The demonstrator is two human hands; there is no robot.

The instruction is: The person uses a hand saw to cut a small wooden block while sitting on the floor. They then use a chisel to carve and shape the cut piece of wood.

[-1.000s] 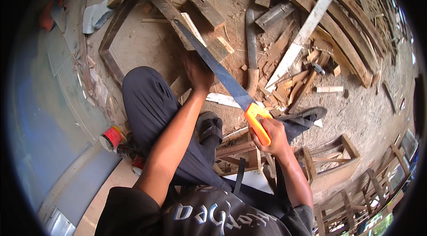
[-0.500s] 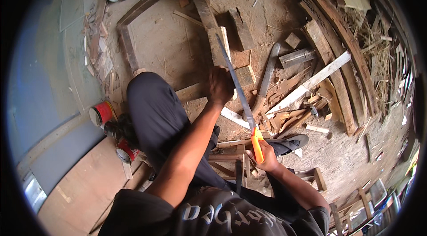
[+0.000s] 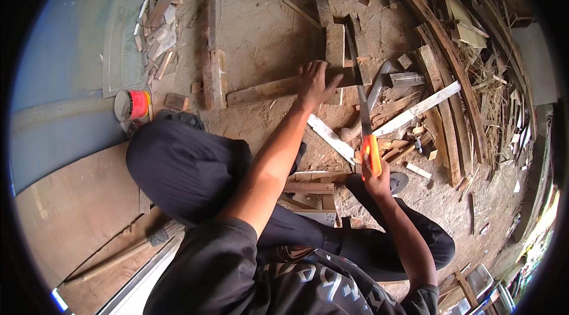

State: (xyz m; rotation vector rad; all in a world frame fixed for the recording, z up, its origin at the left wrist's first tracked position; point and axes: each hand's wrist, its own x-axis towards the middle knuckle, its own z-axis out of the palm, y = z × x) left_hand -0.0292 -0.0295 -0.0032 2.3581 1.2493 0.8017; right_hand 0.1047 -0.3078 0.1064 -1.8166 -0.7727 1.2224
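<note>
My right hand [image 3: 376, 180] is closed around the orange handle of a handsaw [image 3: 363, 104]. Its long blade points away from me, beside the right-hand joint of a wooden frame [image 3: 264, 91] on the ground. At that joint a short pale wood piece [image 3: 335, 47] runs along the frame's side. My left hand [image 3: 316, 82] lies on the near beam, left of the blade, with fingers stretched and thumb apart. Whether the saw teeth touch the wood I cannot tell.
Long curved beams [image 3: 456, 101] and a white-painted strip [image 3: 418, 108] lie to the right among offcuts. A red-labelled can [image 3: 139, 105] stands at left by the blue-grey wall [image 3: 65, 78]. A plywood sheet [image 3: 77, 208] is at lower left, and a low wooden piece [image 3: 308, 187] lies between my legs.
My left hand has gone from closed fingers to a spread hand on the beam. The saw has swung to point more straight ahead, and the view has shifted.
</note>
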